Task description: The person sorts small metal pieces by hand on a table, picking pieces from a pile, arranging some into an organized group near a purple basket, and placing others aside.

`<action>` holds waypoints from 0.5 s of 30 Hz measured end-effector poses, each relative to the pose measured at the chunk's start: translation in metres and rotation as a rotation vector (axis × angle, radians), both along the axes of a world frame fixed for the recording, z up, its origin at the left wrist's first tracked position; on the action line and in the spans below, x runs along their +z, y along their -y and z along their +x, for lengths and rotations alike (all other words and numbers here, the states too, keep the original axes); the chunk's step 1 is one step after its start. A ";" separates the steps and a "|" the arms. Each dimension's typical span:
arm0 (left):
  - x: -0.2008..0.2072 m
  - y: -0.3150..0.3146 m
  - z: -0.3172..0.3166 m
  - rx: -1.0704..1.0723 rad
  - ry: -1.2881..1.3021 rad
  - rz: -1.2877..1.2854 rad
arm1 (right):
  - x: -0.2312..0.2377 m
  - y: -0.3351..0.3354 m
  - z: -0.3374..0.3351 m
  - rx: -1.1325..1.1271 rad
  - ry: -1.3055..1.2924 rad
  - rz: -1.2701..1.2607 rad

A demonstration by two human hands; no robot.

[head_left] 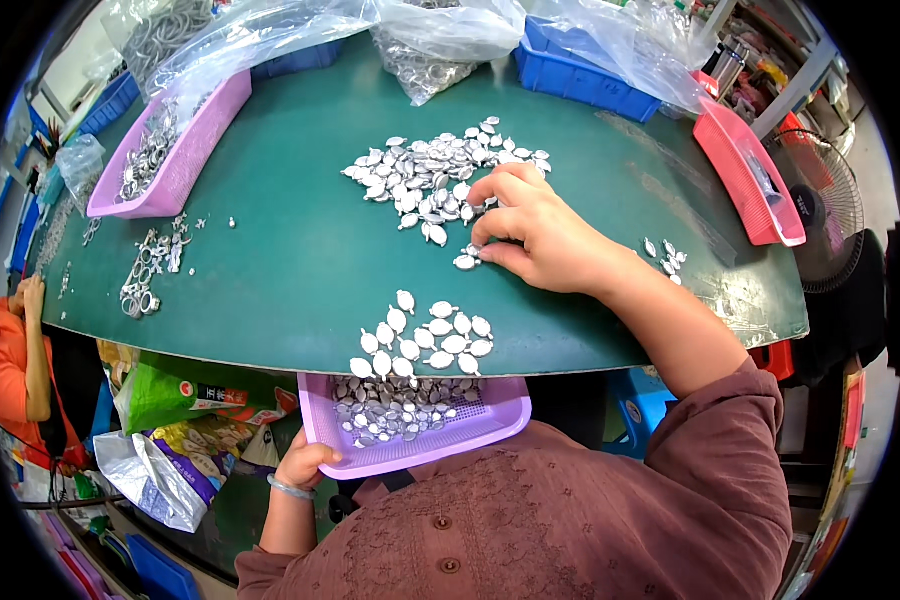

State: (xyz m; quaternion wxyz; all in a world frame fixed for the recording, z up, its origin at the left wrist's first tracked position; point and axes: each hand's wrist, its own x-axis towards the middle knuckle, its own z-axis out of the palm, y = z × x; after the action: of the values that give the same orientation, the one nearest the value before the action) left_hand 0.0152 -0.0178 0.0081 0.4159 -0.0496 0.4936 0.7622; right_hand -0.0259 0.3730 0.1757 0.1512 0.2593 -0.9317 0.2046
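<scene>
My left hand [304, 464] grips the near left corner of a lilac plastic basket [440, 458], thumb over the rim. The basket sits against the table's front edge, with many small silver oval pieces in it. Just above the edge lies a loose group of silver oval pieces [440, 327], flat and with small tabs at their ends. Farther back is a larger heap of the same pieces [410, 172]. At the heap's near right side, my right hand [535, 230] is closed, thumb and fingertips pinching at a silver oval piece [473, 250].
A lilac bin [192, 155] with metal parts stands at left, near scattered rings [142, 272]. Blue trays [580, 75] and clear bags [425, 60] line the back. A pink tray [748, 180] and a fan [820, 205] are at right. Another person's arm [36, 345] shows at far left.
</scene>
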 end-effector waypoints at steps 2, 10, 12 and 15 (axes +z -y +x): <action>0.000 -0.001 0.000 -0.004 -0.009 0.005 | 0.005 0.001 0.003 0.070 0.022 -0.018; 0.005 -0.002 0.001 0.018 -0.012 -0.014 | -0.001 -0.006 -0.006 -0.133 -0.068 0.071; 0.002 0.000 0.000 0.013 -0.013 -0.002 | -0.001 -0.005 -0.006 -0.130 -0.069 0.103; 0.003 -0.001 0.000 0.007 -0.013 0.006 | -0.002 -0.004 -0.007 -0.111 -0.060 0.052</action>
State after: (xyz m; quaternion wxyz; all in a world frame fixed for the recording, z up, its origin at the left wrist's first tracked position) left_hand 0.0153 -0.0173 0.0109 0.4103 -0.0451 0.4936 0.7655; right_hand -0.0329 0.3766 0.1738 0.1834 0.2171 -0.9447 0.1636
